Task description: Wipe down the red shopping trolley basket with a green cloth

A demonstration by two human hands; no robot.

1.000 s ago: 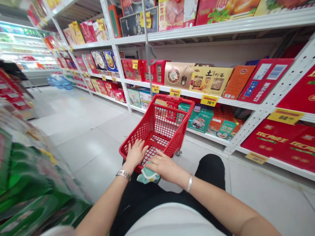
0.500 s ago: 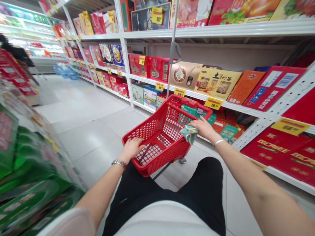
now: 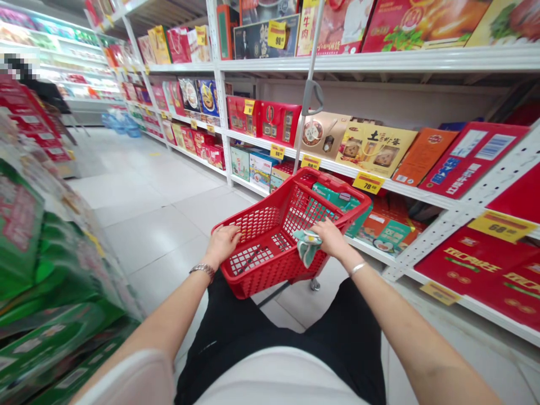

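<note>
A red plastic shopping cart (image 3: 257, 284) stands tilted right in front of my knees, with a lattice basket. My left hand (image 3: 223, 244) is closed over the basket's left rim, a metal-band watch (image 3: 202, 272) on its wrist. On the right rim rests my right hand (image 3: 331, 239), closed on a pale green and white cloth (image 3: 307, 246) that hangs over the basket's side. A thin dark strip (image 3: 252, 260) lies at the basket's bottom. Rising behind the cart is a metal pole (image 3: 304, 126) with a grey handle.
White shelves (image 3: 379, 61) full of boxed goods and yellow price tags run along the right. Green packages (image 3: 46, 270) are stacked close on my left. A tiled aisle (image 3: 156, 225) leads ahead to blue-wrapped bottles (image 3: 122, 125). A person in dark clothes (image 3: 50, 93) is at far left.
My right hand has slid left and nearer along the rim with the cloth. My left hand's fingers, flatter before, now curl over the rim. The cart has swung slightly.
</note>
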